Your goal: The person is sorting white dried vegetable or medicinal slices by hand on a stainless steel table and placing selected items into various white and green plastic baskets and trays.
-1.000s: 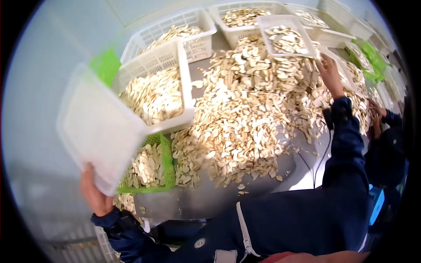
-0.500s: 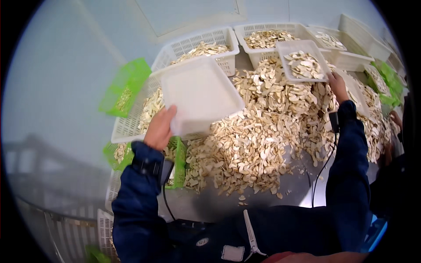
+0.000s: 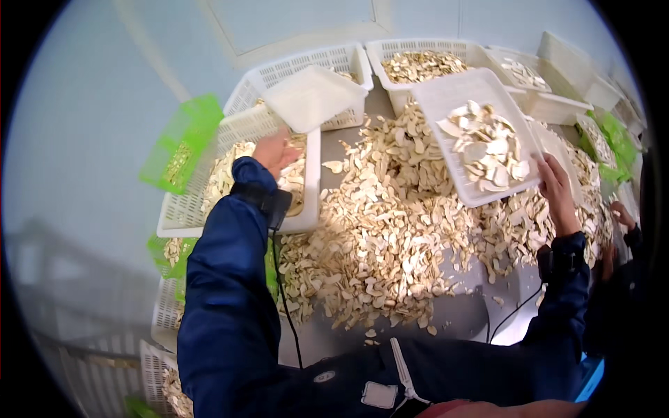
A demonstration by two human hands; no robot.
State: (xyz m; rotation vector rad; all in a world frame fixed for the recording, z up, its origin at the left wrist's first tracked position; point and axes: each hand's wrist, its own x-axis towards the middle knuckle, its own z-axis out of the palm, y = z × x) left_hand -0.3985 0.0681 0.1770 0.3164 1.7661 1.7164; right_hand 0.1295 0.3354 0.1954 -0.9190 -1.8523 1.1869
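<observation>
My left hand (image 3: 275, 150) reaches over a white perforated basket (image 3: 312, 181) holding pale dried slices, its fingers apart and loosely bent, holding nothing. Just beyond it an empty white shallow tray (image 3: 313, 95) lies tilted on the rear basket (image 3: 251, 99). My right hand (image 3: 555, 182) grips the right edge of another white tray (image 3: 453, 90), which carries some larger slices and is held over a broad pile of slices (image 3: 369, 258) on a metal table (image 3: 313, 341).
More white baskets (image 3: 387, 87) line the back against a pale wall (image 3: 83, 139). Green perforated baskets (image 3: 198, 111) stand at the left, others (image 3: 617, 143) at the right. A co-worker's hand (image 3: 621, 214) works at the pile's right edge. Cables hang from both my wrists.
My left hand has raised the empty tray from the lower left onto the rear basket and let go. My right hand has drawn the filled tray down and nearer.
</observation>
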